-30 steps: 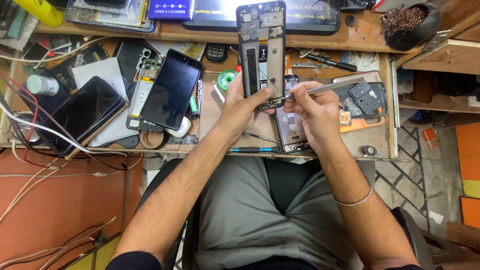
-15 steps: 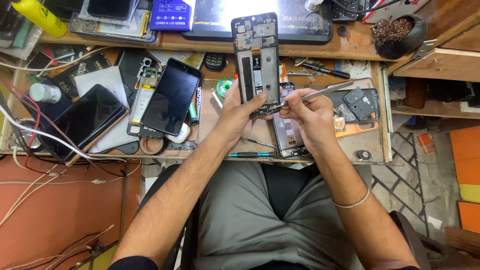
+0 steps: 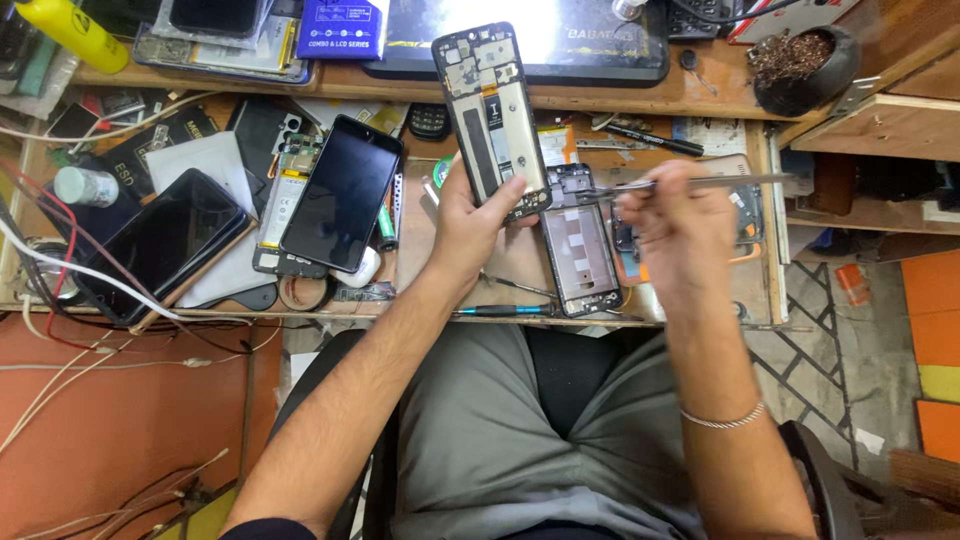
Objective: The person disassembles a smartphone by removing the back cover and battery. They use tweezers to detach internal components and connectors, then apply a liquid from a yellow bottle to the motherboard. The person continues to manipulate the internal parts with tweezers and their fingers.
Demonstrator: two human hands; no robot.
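My left hand (image 3: 472, 212) grips the lower end of an opened phone frame (image 3: 490, 110), held upright with its inner parts facing me. My right hand (image 3: 680, 228) holds thin metal tweezers (image 3: 690, 182) level, their tip pointing left near the frame's bottom right corner. On the wooden bench between my hands lies a second phone middle frame (image 3: 580, 245), flat and empty. The right hand looks slightly blurred.
Two dark phones (image 3: 340, 192) (image 3: 160, 245) lie at the left with a circuit board and cables. A screwdriver (image 3: 500, 311) rests on the bench's front edge. A yellow bottle (image 3: 70, 28), a dark bowl (image 3: 800, 55) and a mat sit at the back.
My right hand has moved right, away from the held frame, and the tweezers drew back with it. The frame in my left hand has tilted slightly.
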